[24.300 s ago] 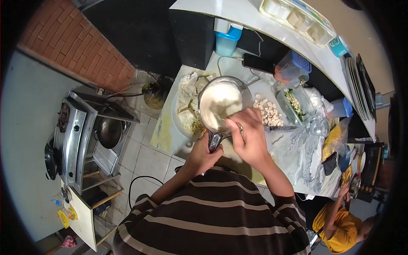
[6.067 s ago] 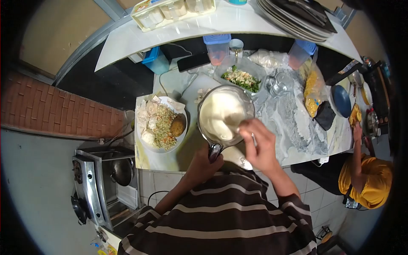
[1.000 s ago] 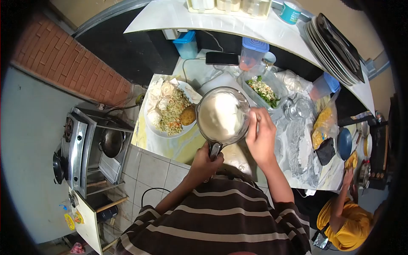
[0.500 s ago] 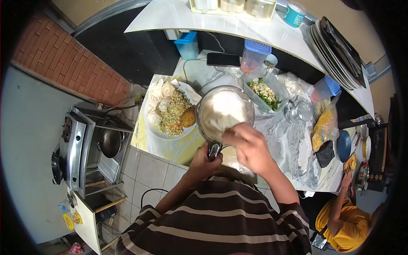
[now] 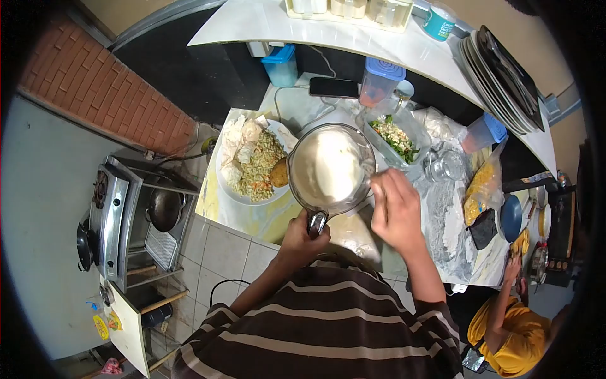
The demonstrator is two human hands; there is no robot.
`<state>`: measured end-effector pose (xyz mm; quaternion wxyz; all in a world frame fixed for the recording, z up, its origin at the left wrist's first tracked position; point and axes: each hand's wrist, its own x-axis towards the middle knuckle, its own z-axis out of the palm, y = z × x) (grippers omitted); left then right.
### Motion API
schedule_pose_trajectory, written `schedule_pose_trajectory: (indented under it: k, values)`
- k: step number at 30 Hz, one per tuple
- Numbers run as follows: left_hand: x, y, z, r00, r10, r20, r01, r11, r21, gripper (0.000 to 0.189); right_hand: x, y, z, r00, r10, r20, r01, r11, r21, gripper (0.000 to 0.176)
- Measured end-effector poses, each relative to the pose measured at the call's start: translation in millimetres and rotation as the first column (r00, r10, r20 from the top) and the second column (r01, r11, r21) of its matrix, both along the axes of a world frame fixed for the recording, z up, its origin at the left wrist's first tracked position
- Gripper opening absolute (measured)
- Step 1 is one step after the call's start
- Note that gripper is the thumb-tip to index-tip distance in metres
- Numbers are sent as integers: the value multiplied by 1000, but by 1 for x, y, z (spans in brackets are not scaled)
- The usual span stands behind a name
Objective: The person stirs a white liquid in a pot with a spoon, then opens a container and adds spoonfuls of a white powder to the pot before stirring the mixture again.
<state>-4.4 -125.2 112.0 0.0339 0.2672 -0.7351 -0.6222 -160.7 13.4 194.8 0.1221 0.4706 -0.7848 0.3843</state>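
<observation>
A saucepan (image 5: 297, 183) with white, creamy liquid (image 5: 331, 161) in it is held over the counter in front of me. My left hand (image 5: 304, 235) is closed around its dark handle (image 5: 317, 222). At the pan's right rim is my right hand (image 5: 399, 205), its fingers pinched together; whatever thin utensil they may hold is hidden or blurred. Left of the pan stands a large white plate (image 5: 235, 194) with chopped vegetable filling (image 5: 264, 158), pale wrapped lumps (image 5: 240, 144) and a brown round piece (image 5: 279, 173).
Behind the pan are a phone (image 5: 333, 87) and a clear tub with chopped greens (image 5: 398, 142). A glass jar (image 5: 447, 165) and a bag of yellow food (image 5: 483, 189) lie right. A person in a yellow top (image 5: 521, 335) works at far right. The stove (image 5: 113, 208) stands left.
My right hand has moved from over the pan's front to its right rim. The pan has shifted slightly, while my left hand keeps its hold on the handle.
</observation>
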Motion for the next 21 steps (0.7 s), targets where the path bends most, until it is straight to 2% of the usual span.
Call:
schedule_pose_trajectory:
  k: [1,3,5,6,7,9,10,11,12,13,15,17,19,21]
  values:
    - [-2,2,4,1000,6,2,-6,1000,5,28,9,2,-6,1000,6,2,-6,1000,5,5]
    - [-6,12,9,997,47,59,-43,997,-70,28,27,0,-14,946,77,315,-75,997,-19,5]
    - [-6,20,2,999,37,-8,-37,995,-94,28,29,-8,-18,927,66,370,-57,998,-35,6]
    - [-5,22,0,997,34,-73,-42,992,-120,28,22,-14,-22,915,63,399,-21,994,-107,6]
    - [-4,22,3,997,30,-64,-38,992,-124,28,16,-19,-25,900,64,432,16,984,-178,6]
    - [-5,21,10,1000,-7,17,8,999,-46,27,8,-22,-23,893,16,450,75,980,-183,7]
    - [-4,22,7,1000,-1,18,2,999,-48,27,4,-22,-18,942,-56,330,125,974,-191,8]
    - [-3,23,2,999,30,-33,-35,986,-162,27,0,-21,-16,971,-129,201,171,964,-206,8]
    - [-3,23,-1,995,53,-84,-74,960,-271,26,1,-15,-16,973,-178,148,199,970,-142,9]
    - [-4,22,0,995,57,-86,-79,959,-271,26,8,-11,-17,974,-174,146,195,970,-143,9]
    - [-8,19,1,999,46,7,-44,988,-145,27,25,0,-18,956,-176,237,176,984,19,8]
    - [-11,23,3,999,39,1,-39,991,-125,27,33,-3,-21,962,-41,269,58,997,-55,9]
    - [-13,26,2,1000,24,-5,-24,993,-113,28,22,-9,-23,935,39,353,14,989,-146,9]
    - [-12,25,-1,997,15,-70,-27,986,-164,28,2,-13,-22,939,5,343,61,981,-182,9]
